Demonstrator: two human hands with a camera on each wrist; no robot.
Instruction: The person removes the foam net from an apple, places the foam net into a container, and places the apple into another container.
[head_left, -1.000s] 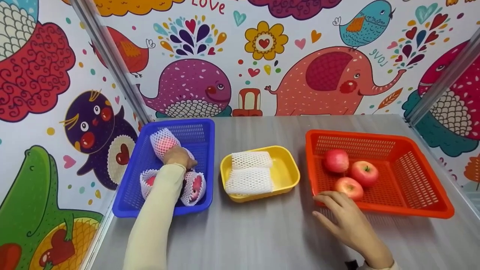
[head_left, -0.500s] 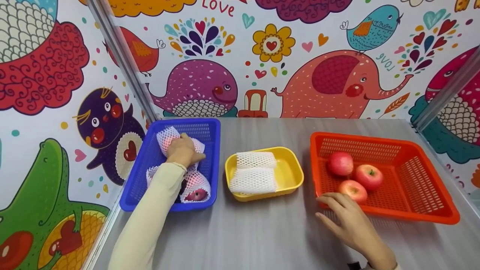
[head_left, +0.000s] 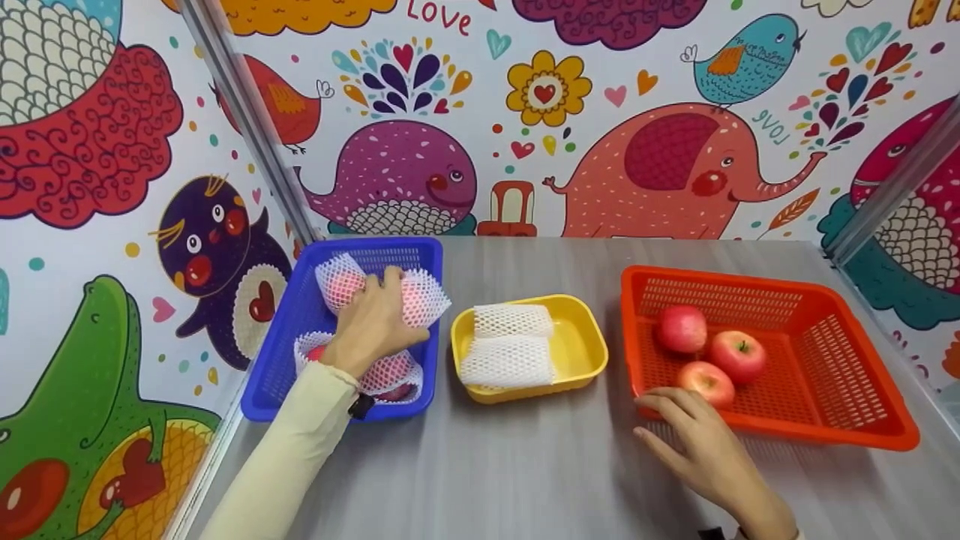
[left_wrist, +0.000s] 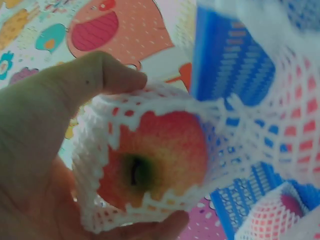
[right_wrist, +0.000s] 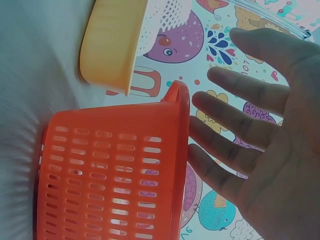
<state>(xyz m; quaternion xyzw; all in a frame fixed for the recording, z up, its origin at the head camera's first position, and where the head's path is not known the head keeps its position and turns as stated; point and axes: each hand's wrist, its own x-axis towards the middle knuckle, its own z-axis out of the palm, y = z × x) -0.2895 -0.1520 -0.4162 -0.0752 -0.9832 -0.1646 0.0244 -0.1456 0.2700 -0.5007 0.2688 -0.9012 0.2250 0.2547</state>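
Note:
My left hand (head_left: 373,319) grips an apple (left_wrist: 170,150) in a white foam net sleeve (head_left: 426,298) above the right side of the blue basket (head_left: 255,390). In the left wrist view thumb and fingers wrap the sleeve, and the apple's stem end shows through its opening. Below the hand, several other netted apples (head_left: 394,371) lie in the basket, partly hidden by the hand and wrist. My right hand (head_left: 697,442) has its fingers extended at the near left rim of the red basket (right_wrist: 110,170), close to an apple (head_left: 706,382).
Between the baskets stands a yellow tub (head_left: 581,341) with flat white foam net sleeves (head_left: 506,360) in it. The red basket holds 3 bare apples, one of them with its stem up (head_left: 739,356). Patterned walls close off the grey table (head_left: 517,465) at back and sides.
My left hand has raised a netted apple from among the others in the blue basket and turned it toward the right rim. The right hand stays at the red basket.

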